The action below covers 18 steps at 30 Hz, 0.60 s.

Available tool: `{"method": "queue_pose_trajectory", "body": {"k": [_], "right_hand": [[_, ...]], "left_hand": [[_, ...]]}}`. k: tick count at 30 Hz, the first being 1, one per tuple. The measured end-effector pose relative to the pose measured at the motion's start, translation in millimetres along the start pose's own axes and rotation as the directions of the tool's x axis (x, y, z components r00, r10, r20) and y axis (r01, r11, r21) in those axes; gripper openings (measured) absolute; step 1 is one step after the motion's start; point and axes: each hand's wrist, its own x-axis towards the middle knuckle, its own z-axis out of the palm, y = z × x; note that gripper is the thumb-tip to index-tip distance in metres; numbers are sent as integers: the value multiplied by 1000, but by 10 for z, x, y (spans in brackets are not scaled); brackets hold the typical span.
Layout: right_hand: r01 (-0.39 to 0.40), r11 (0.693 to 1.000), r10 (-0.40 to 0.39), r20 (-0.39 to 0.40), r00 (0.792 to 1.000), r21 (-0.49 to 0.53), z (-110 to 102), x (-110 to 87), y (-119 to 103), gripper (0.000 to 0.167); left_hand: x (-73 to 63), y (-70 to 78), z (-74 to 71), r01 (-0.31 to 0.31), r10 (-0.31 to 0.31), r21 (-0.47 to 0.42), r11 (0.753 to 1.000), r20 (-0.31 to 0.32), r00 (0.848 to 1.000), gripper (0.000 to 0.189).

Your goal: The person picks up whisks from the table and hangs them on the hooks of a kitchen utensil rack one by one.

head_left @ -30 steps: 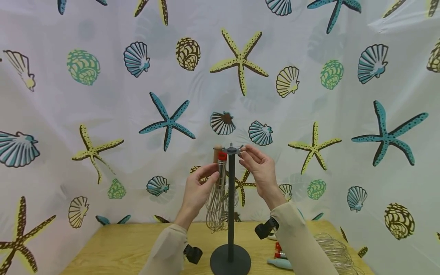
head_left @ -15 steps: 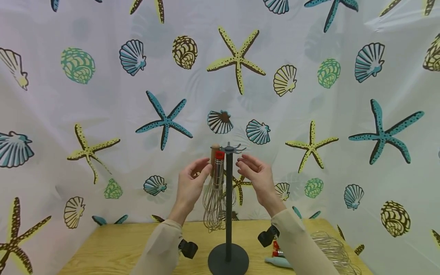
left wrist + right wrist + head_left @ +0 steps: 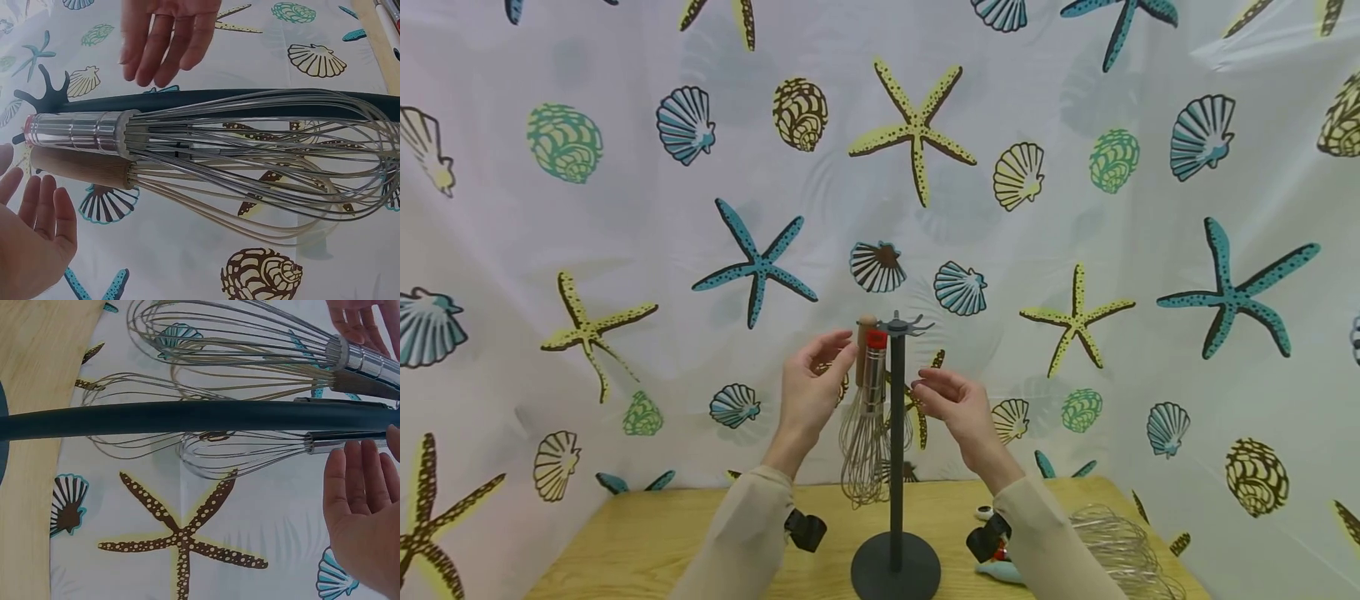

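The left hand [image 3: 812, 383] is raised, fingers loosely spread and gripping nothing. Its fingertips are just beside a wooden-handled whisk [image 3: 81, 167]; whether they touch it I cannot tell. The right hand [image 3: 958, 408] is likewise free, fingers relaxed and slightly bent, with their tips near the dark stand [image 3: 897, 450]. Between the hands, a red-topped whisk [image 3: 872, 379] hangs upright, wires down, in front of the wooden-handled one. A third whisk [image 3: 319, 444] hangs behind the pole, nearer the right hand. The stand's hooks [image 3: 919, 325] spread out above the right fingertips, and its round base [image 3: 872, 568] sits below both hands on a wooden table [image 3: 625, 533]. Beyond the right forearm lies a heap of wire whisks [image 3: 1120, 542]; a blue-grey handle [image 3: 998, 572] shows just inside that sleeve [image 3: 1052, 533]. Behind everything hangs a starfish-and-shell curtain [image 3: 820, 50].
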Motion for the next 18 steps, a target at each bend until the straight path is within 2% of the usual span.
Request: {"method": "queue_pose_trajectory", "body": {"k": [4,8,14,18], "right_hand": [[-43,999,44,16,999,-8,-68,-56,86,35],[-65,997,65,7,998,37,-129,-127,181,36],[-96,993,98,-18,995,72,-231,-227,343,33],[-128,990,130,-18,991,60,-321,-283,458,33]], "left_hand": [[45,65,13,-15,15,36,999,-2,1000,31],[99,112,11,-44,43,86,995,15,999,34],[191,143,44,-130,119,116,985,102,988,34],[223,153,87,-119,101,105,987,162,982,33]]}}
